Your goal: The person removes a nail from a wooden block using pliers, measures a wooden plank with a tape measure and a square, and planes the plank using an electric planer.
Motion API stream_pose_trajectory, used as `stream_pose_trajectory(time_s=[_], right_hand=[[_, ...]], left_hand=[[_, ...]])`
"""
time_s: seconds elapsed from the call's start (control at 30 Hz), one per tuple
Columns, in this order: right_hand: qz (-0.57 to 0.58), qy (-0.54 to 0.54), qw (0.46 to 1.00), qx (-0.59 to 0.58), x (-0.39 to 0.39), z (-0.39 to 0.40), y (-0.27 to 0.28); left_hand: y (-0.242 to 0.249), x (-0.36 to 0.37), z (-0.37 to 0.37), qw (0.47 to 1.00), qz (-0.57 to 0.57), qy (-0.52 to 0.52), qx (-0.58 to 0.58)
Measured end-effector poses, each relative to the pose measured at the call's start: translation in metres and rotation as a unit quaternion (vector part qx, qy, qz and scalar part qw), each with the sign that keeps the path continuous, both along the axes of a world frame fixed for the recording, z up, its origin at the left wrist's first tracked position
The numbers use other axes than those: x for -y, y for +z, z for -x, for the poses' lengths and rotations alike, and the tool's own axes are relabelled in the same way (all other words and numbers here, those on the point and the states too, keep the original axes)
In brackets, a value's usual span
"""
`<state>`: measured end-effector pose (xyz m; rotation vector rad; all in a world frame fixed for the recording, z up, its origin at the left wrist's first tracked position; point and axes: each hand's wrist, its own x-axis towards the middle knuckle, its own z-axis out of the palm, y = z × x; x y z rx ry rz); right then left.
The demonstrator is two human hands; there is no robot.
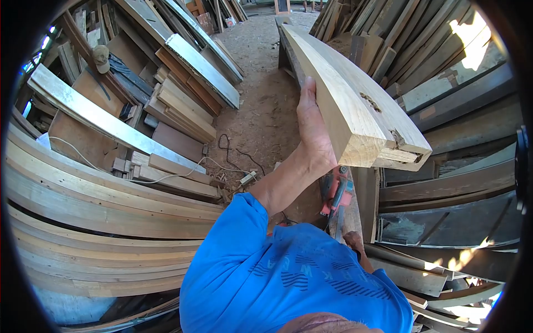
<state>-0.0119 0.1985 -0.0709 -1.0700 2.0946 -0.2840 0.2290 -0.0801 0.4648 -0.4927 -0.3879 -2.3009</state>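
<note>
My left hand grips the near part of a thick, pale wooden plank. Its thumb lies along the plank's left edge, and the other fingers are hidden underneath. The plank is tilted, with its near end raised and its far end at the narrow workbench. Dark knot holes mark the plank's face and near end. Below that end, a red and blue-grey power tool, possibly an electric planer, sits on the bench. My right hand is low beside my body near the bench; its fingers cannot be made out.
Stacked long boards fill the left side. More timber leans at the back right, and dark planks line the right. A pale cable runs to a socket block above the dusty floor. A cap hangs at upper left.
</note>
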Motion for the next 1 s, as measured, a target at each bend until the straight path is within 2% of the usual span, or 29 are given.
stream_pose_trajectory(time_s=[0.03, 0.13, 0.17, 0.23, 0.27, 0.33, 0.43, 0.47, 0.57, 0.6, 0.67, 0.7, 0.8, 0.87, 0.97, 1.0], right_hand=[[0.0, 0.001, 1.0, 0.007, -0.001, 0.0, -0.001], [0.007, 0.008, 0.999, 0.032, -0.001, 0.003, -0.004], [0.014, 0.009, 0.999, 0.044, -0.001, 0.003, -0.005], [0.027, 0.002, 0.997, 0.067, 0.001, 0.001, 0.002], [0.026, -0.026, 0.996, 0.086, 0.001, -0.001, 0.009], [0.024, -0.084, 0.989, 0.123, 0.005, -0.009, 0.03], [-0.025, -0.05, 0.996, 0.071, 0.016, 0.004, -0.032], [0.008, -0.069, 0.994, 0.078, 0.02, 0.003, -0.029], [0.076, -0.104, 0.985, 0.113, 0.03, -0.002, 0.005], [0.075, -0.108, 0.985, 0.111, 0.036, 0.0, 0.008], [0.071, -0.117, 0.985, 0.109, 0.057, 0.004, 0.013], [0.107, -0.116, 0.982, 0.104, 0.067, 0.004, 0.016], [0.177, -0.123, 0.973, 0.081, 0.104, 0.002, 0.028], [0.177, -0.155, 0.97, 0.058, 0.13, -0.009, 0.054], [0.246, -0.159, 0.951, 0.104, 0.159, -0.025, 0.075], [0.22, -0.15, 0.961, 0.075, 0.167, -0.028, 0.076]], left_hand=[[-0.006, 0.005, 0.0, 0.994, -0.003, -0.071, -0.083], [-0.013, 0.004, -0.003, 0.997, -0.029, -0.046, -0.053], [-0.013, 0.0, -0.005, 0.999, -0.007, 0.017, 0.03], [-0.011, -0.016, -0.01, 0.97, 0.041, 0.139, 0.193], [-0.026, -0.017, -0.013, 0.985, -0.02, 0.062, 0.163], [-0.063, -0.027, -0.019, 0.981, -0.041, 0.063, 0.179], [-0.103, -0.052, -0.033, 0.955, -0.071, 0.11, 0.266], [-0.12, -0.057, -0.04, 0.944, -0.082, 0.127, 0.294], [-0.208, -0.052, -0.076, 0.882, -0.055, 0.073, 0.463], [-0.242, -0.053, -0.088, 0.865, -0.024, 0.06, 0.498], [-0.314, -0.06, -0.105, 0.838, -0.057, 0.056, 0.54], [-0.342, -0.062, -0.111, 0.823, -0.072, 0.054, 0.56], [-0.39, -0.07, -0.116, 0.764, -0.021, 0.197, 0.615], [-0.42, -0.073, -0.127, 0.769, -0.067, 0.157, 0.616], [-0.479, -0.077, -0.129, 0.779, -0.082, 0.126, 0.609], [-0.487, -0.077, -0.126, 0.78, -0.079, 0.115, 0.61]])
